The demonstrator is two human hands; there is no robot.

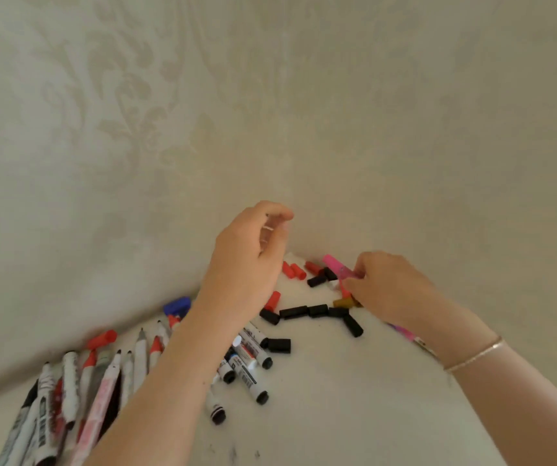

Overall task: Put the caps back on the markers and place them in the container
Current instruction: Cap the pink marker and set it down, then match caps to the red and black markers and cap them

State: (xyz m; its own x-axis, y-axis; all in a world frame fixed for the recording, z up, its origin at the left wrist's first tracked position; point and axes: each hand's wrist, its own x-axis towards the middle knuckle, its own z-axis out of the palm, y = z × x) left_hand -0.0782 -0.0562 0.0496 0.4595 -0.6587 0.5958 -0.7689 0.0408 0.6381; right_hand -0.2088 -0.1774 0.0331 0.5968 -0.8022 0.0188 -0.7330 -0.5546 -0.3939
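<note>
Right now the right hand [383, 284] has its fingers curled down among the loose caps by the wall, and its grip pinches the near end of a pink marker [337, 265]. That marker's long axis runs up and to the left from the fingertips, its free end pointing toward the corner where desk [354, 398] and wall [270, 95] meet.

The left hand [250, 260] hovers just left of that free end, raised off the desk, fingers loosely curled; something small and pale may sit between thumb and forefinger, but blur keeps me from telling.

Red caps [293, 270] lie between the two hands, just below the left fingertips, and a row of black caps [310, 312] stretches below and left of the right grip. Open markers [135, 364] lie fanned out well down and left of the left wrist.

No container shows anywhere.

My guess is that capping comes next, with the left hand nearer the pink marker's free end.
</note>
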